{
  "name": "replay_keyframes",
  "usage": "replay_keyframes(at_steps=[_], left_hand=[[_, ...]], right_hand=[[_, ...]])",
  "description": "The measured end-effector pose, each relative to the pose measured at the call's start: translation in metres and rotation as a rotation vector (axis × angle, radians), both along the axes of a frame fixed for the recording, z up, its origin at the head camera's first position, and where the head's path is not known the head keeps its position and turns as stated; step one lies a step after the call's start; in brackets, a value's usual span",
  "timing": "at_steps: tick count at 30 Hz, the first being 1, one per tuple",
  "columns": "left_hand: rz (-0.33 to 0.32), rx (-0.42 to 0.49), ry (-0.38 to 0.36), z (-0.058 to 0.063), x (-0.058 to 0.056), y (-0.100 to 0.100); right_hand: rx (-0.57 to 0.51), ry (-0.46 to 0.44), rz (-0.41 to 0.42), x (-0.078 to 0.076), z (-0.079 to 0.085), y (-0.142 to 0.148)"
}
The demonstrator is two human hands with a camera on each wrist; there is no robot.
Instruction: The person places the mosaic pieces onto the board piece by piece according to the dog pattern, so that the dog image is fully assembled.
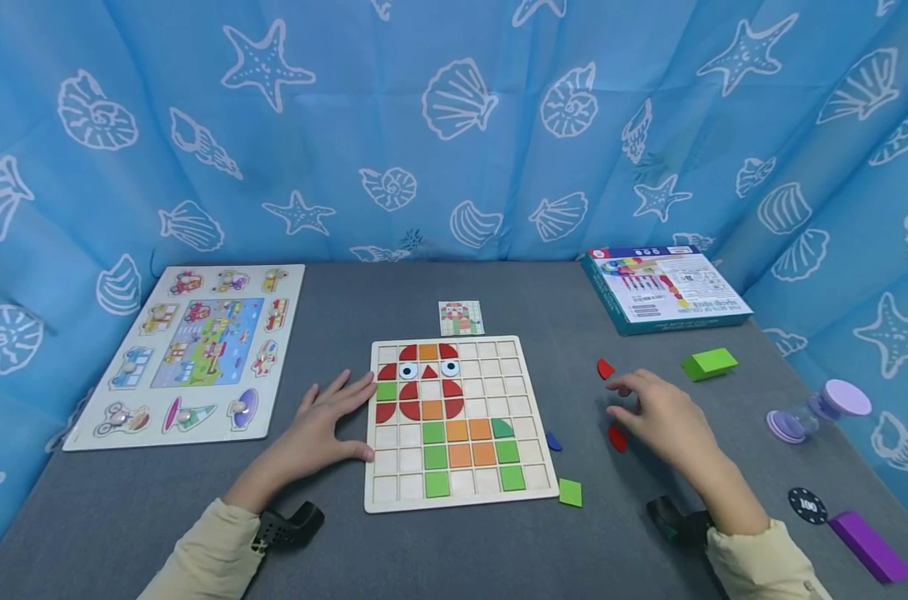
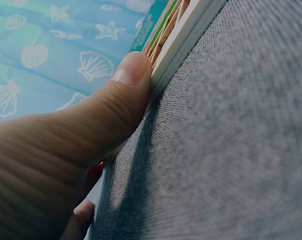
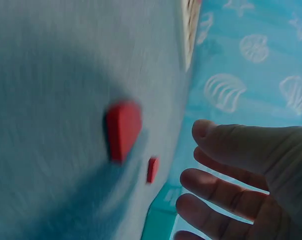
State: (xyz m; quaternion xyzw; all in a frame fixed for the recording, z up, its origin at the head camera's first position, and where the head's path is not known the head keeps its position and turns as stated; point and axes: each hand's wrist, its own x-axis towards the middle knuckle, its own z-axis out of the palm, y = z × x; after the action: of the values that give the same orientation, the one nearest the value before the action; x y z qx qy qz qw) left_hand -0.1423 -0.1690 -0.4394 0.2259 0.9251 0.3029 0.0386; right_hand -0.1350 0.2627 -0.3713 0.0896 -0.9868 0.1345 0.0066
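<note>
A wooden grid board point(image 1: 532, 476) lies mid-table, with red, orange and green tiles and two eye tiles set into its cells. Along its left edge rests my left hand point(image 1: 315, 429), fingers spread; the thumb point(image 2: 131, 75) touches the board's side in the left wrist view. My right hand point(image 1: 664, 417) hovers right of the board, fingers loosely bent and holding nothing. Close by it are two red curved-edge tiles, one beyond the fingertips point(image 1: 605, 368) and one beneath the hand point(image 1: 616, 439). The right wrist view shows the nearer red tile point(image 3: 123, 130) apart from the fingers.
A blue tile point(image 1: 554, 442) and a green square tile point(image 1: 571, 492) lie at the board's right edge. Behind it sits a pattern card point(image 1: 461, 318). A vehicle puzzle point(image 1: 281, 358) is left; a box point(image 1: 667, 287), green block point(image 1: 709, 364), hourglass-like toy point(image 1: 850, 397), round chip point(image 1: 807, 505) and purple block point(image 1: 870, 546) stand right.
</note>
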Motion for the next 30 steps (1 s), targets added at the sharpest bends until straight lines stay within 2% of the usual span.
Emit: replay_keyframes(at_steps=[5,12,18,27,30], left_hand=[[-0.001,0.001,-0.004,0.000,0.000,0.000],[0.000,0.002,-0.005,0.000,0.001,0.000],[-0.001,0.001,-0.005,0.000,0.000,0.000],[-0.001,0.004,0.000,0.001,0.000,0.000],[0.003,0.002,-0.002,0.001,0.000,0.000]], right_hand=[[0.004,-0.072,-0.023,-0.026,-0.001,0.016],[0.060,-0.184,-0.020,-0.057,-0.006,0.014],[0.056,-0.184,0.002,-0.064,-0.008,0.010],[0.024,-0.124,0.192,-0.061,-0.019,0.003],[0.019,-0.115,0.225,-0.059,-0.020,0.003]])
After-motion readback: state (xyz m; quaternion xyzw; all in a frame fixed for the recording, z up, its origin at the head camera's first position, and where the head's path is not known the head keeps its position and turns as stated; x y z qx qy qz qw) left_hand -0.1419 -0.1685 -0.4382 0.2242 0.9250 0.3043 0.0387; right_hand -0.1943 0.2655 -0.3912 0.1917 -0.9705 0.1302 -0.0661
